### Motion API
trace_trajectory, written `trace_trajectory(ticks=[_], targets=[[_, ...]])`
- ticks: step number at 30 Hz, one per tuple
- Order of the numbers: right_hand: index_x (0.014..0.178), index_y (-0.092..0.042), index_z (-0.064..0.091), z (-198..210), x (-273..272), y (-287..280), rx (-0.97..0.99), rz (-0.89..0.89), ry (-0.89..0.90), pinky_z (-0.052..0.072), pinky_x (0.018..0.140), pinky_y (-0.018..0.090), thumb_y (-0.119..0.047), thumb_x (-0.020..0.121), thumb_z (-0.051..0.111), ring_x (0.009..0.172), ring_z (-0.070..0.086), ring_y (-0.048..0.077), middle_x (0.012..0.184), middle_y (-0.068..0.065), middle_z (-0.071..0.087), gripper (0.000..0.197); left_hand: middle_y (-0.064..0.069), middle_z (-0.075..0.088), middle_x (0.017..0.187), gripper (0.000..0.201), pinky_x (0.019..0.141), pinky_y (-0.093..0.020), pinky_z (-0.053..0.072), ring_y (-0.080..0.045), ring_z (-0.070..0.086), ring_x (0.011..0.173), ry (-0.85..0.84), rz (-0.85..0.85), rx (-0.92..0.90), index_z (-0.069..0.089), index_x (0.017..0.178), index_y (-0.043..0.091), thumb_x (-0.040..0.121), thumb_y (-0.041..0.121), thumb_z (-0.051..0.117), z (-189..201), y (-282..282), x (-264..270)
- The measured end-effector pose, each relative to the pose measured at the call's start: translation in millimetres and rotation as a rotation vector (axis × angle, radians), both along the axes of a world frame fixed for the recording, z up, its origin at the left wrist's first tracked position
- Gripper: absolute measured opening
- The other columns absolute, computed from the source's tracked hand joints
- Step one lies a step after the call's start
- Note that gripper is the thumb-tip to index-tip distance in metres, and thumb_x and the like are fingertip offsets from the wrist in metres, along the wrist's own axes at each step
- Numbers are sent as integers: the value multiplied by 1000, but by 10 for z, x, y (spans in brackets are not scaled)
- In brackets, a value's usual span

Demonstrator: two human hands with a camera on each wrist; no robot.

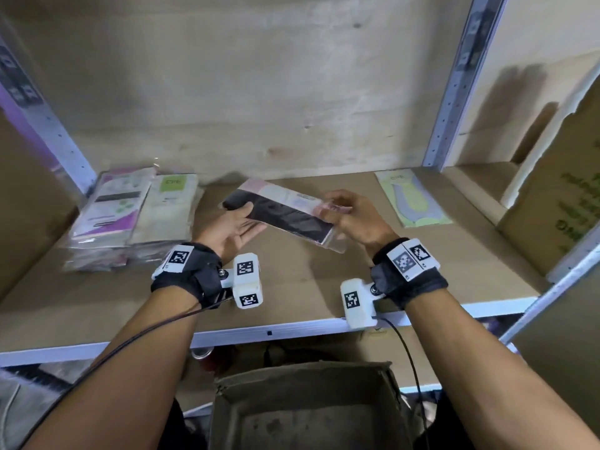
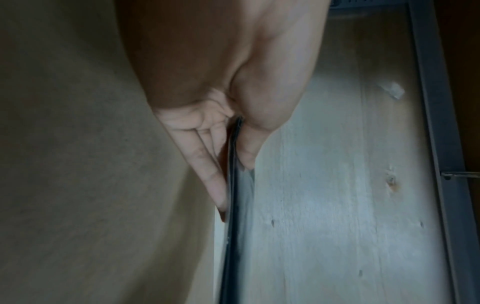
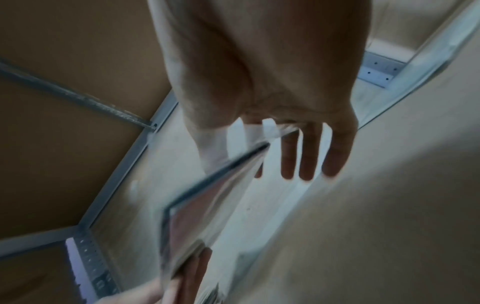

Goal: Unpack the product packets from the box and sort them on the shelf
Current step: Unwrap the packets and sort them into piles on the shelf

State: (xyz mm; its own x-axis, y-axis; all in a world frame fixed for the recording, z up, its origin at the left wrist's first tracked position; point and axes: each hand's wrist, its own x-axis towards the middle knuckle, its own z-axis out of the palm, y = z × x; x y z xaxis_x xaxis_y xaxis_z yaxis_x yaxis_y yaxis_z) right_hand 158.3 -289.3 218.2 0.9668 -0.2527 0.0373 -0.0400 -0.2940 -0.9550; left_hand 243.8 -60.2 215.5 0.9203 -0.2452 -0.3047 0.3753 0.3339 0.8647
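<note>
A flat packet (image 1: 283, 213), black below and pink above in a clear sleeve, hangs above the cardboard-lined shelf (image 1: 292, 287) between both hands. My left hand (image 1: 234, 226) pinches its left end, thumb on top and straight fingers underneath; the left wrist view shows the packet (image 2: 233, 185) edge-on between thumb and fingers (image 2: 207, 164). My right hand (image 1: 352, 213) pinches the right end; in the right wrist view the packet (image 3: 207, 205) runs from its thumb toward the other hand. The open brown box (image 1: 305, 407) sits below the shelf edge.
Two stacks of packets (image 1: 130, 216) lie at the shelf's left end, one purple-white, one with a green label. A single pale green packet (image 1: 412, 199) lies at the right. A large cardboard carton (image 1: 558, 203) stands further right. Metal uprights (image 1: 454, 92) frame the bay.
</note>
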Motion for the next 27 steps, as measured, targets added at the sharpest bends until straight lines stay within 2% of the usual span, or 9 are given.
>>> trace_trajectory(ticks=[4,7,11,14,15,18,21,24,27], targets=[[85,-20,76,-82,-15,-105,312,125,165,54,90,48,-20,74,85,103,69,36,106,13,75,14,-10,77,81,7,64,-24,61,-14,75,73,28,-11,13,59,97,5,98,12,60,-60,-50,30],[101,-12,73,-117,-17,-169,454,180,163,55,87,46,-7,76,80,98,71,34,110,16,74,26,-13,78,85,17,60,-27,61,-18,77,75,71,-30,22,56,106,6,93,12,67,-133,-53,37],[114,-11,70,-119,-74,-227,445,199,165,55,86,43,-8,80,78,94,71,29,115,15,72,35,-11,79,89,27,66,-25,61,-14,77,78,54,-39,119,60,106,8,89,26,73,-218,63,122],[122,-8,67,-135,-129,-281,398,256,199,59,80,36,-7,81,77,98,71,29,115,16,72,42,-7,76,77,42,74,-30,53,-13,72,67,-64,-204,453,75,85,17,83,58,67,-195,202,171],[120,-8,69,-135,-144,-284,378,288,212,59,79,35,-6,80,77,97,71,28,114,16,72,40,-8,78,86,48,79,-33,53,-18,73,75,-92,-269,542,77,91,18,81,64,65,-199,220,159],[119,-12,69,-133,-163,-263,343,296,237,57,88,40,-4,79,78,99,70,31,115,16,72,42,-8,76,108,50,95,-42,51,-27,71,99,-155,-299,628,74,111,21,78,59,72,-227,210,100],[122,-14,66,-128,-148,-262,373,183,208,60,81,40,-6,82,76,95,70,32,116,15,71,42,2,79,98,47,76,-31,56,-14,76,83,-183,-241,614,73,107,24,75,58,72,-178,173,7],[116,-8,67,-154,-147,-244,556,86,194,59,66,36,-15,81,78,84,73,27,104,14,75,38,7,78,90,32,61,-23,53,-6,74,70,-180,-107,558,71,108,24,90,50,64,-164,134,-27],[108,-6,66,-195,-143,-174,703,0,188,60,59,28,-19,83,78,72,73,19,87,9,76,30,-4,72,105,29,84,-33,57,-21,70,90,-83,12,459,68,115,22,95,42,61,-205,56,-53]])
